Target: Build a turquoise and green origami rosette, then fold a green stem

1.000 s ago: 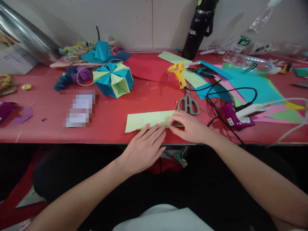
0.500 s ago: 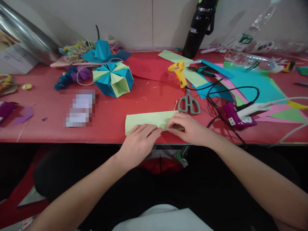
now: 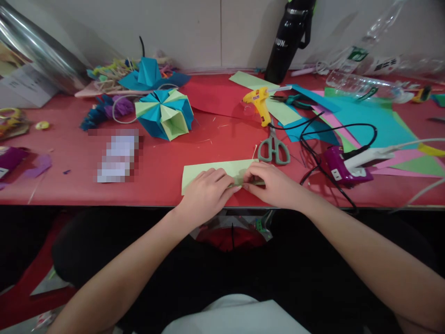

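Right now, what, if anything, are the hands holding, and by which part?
The left hand and right hand pinch the green paper by its near edge.

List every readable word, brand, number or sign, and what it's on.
"AWN": black bottle; any further letters unclear.
Yellow glue gun sticker: too small.
Green label on a clear bottle: blurred.
White box: markings too blurred.
Front light green paper: no writing visible.
No readable numbers.
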Available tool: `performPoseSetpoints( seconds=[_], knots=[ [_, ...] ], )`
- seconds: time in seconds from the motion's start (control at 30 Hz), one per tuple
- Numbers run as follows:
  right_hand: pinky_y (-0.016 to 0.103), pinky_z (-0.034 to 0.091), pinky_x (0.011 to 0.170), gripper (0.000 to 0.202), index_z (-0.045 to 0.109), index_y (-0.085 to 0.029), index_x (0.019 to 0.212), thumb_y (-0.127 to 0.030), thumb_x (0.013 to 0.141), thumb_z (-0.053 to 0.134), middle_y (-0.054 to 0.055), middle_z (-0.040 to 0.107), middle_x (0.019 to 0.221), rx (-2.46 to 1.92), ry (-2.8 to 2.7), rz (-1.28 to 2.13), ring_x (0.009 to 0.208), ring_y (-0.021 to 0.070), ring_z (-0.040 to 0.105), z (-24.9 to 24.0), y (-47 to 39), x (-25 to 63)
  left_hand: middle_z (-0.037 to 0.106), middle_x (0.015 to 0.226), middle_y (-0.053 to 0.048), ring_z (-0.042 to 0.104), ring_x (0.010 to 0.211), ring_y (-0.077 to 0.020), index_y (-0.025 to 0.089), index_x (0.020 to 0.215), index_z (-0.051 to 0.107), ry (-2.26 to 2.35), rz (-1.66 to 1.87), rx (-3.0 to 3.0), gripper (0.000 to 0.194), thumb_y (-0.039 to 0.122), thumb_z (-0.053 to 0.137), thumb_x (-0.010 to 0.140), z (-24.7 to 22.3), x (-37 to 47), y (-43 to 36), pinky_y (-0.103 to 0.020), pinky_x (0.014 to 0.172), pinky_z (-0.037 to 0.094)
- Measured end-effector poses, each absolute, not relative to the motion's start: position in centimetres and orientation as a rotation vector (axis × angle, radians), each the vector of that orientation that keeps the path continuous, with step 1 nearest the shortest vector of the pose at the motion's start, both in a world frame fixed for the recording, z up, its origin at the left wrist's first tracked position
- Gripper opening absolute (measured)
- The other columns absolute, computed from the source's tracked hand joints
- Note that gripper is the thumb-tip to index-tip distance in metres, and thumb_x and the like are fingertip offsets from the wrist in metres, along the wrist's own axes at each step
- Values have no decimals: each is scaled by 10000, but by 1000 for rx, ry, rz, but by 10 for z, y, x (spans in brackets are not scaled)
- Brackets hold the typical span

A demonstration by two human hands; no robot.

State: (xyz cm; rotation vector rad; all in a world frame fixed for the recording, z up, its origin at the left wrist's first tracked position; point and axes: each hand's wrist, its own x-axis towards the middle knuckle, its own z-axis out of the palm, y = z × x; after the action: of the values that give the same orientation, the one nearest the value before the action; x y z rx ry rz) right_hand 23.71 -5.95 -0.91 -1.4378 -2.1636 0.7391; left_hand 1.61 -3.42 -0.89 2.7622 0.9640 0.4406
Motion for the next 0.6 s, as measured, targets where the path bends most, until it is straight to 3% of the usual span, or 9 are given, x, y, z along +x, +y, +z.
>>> performPoseSetpoints(
  seconds=[0.43,0.6],
  knots=[
    [296,461,684,66,594,-204,886,-153,844,595,8,613,829,-1386,-2017,1109,728,149,552,-2,-51,251,649,846,-19,589,787,-187,192,889,633,1089,358,2545,101,273,609,944,-2,25,-27,-315,696,408],
    [283,417,609,50,625,-202,841,-166,842,590,5,595,797,-1467,-2079,1048,661,135,514,4,-49,261,649,828,-11,596,788,-181,200,871,635,1084,383,2497,87,257,607,931,-2,25,-26,-307,690,415]
  ],
)
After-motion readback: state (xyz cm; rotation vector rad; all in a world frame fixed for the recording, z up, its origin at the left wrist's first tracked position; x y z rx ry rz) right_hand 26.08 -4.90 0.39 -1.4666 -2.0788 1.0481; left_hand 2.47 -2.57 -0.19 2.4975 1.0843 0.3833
